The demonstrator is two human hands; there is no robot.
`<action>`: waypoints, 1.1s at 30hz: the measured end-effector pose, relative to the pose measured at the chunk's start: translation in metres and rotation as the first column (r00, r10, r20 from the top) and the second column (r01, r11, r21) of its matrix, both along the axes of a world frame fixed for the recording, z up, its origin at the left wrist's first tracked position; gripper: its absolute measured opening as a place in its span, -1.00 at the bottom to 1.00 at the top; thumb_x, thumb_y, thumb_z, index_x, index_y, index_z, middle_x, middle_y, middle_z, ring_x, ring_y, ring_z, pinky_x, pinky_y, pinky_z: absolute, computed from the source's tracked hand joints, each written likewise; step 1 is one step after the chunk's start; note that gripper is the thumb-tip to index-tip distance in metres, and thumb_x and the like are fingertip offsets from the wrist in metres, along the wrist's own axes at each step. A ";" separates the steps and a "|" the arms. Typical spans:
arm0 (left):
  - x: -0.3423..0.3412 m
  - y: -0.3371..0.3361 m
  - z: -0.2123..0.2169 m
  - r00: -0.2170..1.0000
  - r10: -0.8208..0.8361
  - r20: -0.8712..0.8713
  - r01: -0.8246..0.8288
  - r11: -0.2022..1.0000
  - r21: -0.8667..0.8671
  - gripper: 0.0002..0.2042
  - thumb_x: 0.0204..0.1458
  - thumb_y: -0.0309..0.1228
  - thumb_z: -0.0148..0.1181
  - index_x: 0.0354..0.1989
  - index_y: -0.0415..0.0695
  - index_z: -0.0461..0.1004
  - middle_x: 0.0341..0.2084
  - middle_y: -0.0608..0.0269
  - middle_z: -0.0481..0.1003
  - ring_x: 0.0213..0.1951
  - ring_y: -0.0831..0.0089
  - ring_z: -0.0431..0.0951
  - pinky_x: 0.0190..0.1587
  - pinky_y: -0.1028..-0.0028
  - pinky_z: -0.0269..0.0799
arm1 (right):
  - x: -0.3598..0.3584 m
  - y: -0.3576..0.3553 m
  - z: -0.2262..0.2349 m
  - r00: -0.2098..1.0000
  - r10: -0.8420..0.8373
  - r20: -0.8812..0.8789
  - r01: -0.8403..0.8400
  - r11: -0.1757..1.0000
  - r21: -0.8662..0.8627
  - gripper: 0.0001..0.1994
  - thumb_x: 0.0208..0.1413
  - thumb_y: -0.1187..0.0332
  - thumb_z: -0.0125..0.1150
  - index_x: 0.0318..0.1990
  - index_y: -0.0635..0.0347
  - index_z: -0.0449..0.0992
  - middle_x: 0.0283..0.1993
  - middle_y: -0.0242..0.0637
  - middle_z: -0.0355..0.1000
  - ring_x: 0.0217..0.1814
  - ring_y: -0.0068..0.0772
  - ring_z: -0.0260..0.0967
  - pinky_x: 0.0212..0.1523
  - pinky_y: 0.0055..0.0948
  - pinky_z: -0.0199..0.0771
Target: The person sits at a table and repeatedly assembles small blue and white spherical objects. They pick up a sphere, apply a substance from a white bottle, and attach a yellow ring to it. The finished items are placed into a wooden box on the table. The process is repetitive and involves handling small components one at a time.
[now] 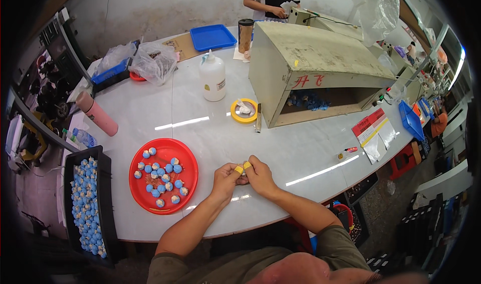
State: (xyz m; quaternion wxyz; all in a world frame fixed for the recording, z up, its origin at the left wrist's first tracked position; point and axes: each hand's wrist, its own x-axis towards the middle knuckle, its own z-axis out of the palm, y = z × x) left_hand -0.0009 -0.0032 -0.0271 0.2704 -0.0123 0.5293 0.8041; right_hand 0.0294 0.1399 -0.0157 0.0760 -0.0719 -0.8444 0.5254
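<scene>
A long pale table (280,146) takes up most of the scene, with a grey-green open-fronted box (320,48) standing on it far and to the right, blue pieces lying inside. At the table's left edge is a deep black bin (106,184), filled with blue balls patched with cream. A round red dish (185,150) sits on the table between that bin and the hands. A flat blue tray (213,37) lies at the far edge, a white squeeze bottle (213,78) nearer, and a pink flask (97,114) leans to the left. The left hand (225,181) and right hand (260,176) meet above the near part of the table, fingers curled in and thumbs side by side; whether they grip anything between them I cannot tell. A yellow ring (234,115) lies beyond them, left of the box. Smaller are the blue-and-cream balls (161,172) scattered in the dish, left of the hands. Smallest, yellow wraps (239,169) cover both thumbs.
</scene>
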 end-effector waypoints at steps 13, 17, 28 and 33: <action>0.000 0.000 0.000 1.000 -0.003 -0.003 0.003 1.000 0.019 -0.86 0.25 -0.43 0.10 -0.18 -0.25 0.49 -0.35 0.14 0.59 -0.38 0.44 0.62 -0.25 0.48 0.58 | 0.001 -0.002 0.002 1.000 -0.012 -0.002 0.012 1.000 0.007 -0.75 0.28 0.27 0.00 -0.40 0.23 0.29 -0.53 -0.04 0.37 -0.49 0.00 0.35 -0.43 -0.13 0.29; 0.001 0.001 0.002 1.000 -0.004 -0.007 0.004 1.000 0.013 -0.87 0.25 -0.42 0.10 -0.18 -0.23 0.49 -0.36 0.16 0.59 -0.39 0.45 0.62 -0.26 0.48 0.58 | 0.000 -0.001 -0.001 1.000 -0.016 -0.010 0.016 1.000 0.010 -0.75 0.28 0.27 0.00 -0.40 0.23 0.29 -0.53 -0.03 0.37 -0.49 0.02 0.35 -0.43 -0.12 0.29; 0.001 0.000 0.003 1.000 -0.002 0.010 0.002 1.000 0.021 -0.86 0.25 -0.45 0.10 -0.17 -0.27 0.49 -0.33 0.13 0.59 -0.37 0.45 0.61 -0.24 0.49 0.57 | 0.000 -0.002 0.000 1.000 -0.020 -0.005 0.020 1.000 0.014 -0.74 0.27 0.26 0.00 -0.41 0.23 0.30 -0.54 -0.03 0.37 -0.49 0.03 0.36 -0.44 -0.12 0.29; 0.001 -0.001 0.001 1.000 -0.001 0.002 0.000 1.000 0.020 -0.86 0.24 -0.47 0.09 -0.17 -0.28 0.49 -0.33 0.13 0.58 -0.37 0.45 0.61 -0.24 0.49 0.57 | 0.000 -0.002 0.002 1.000 -0.021 0.001 0.021 1.000 0.015 -0.74 0.27 0.26 0.00 -0.41 0.23 0.30 -0.54 -0.04 0.37 -0.49 0.02 0.36 -0.43 -0.12 0.29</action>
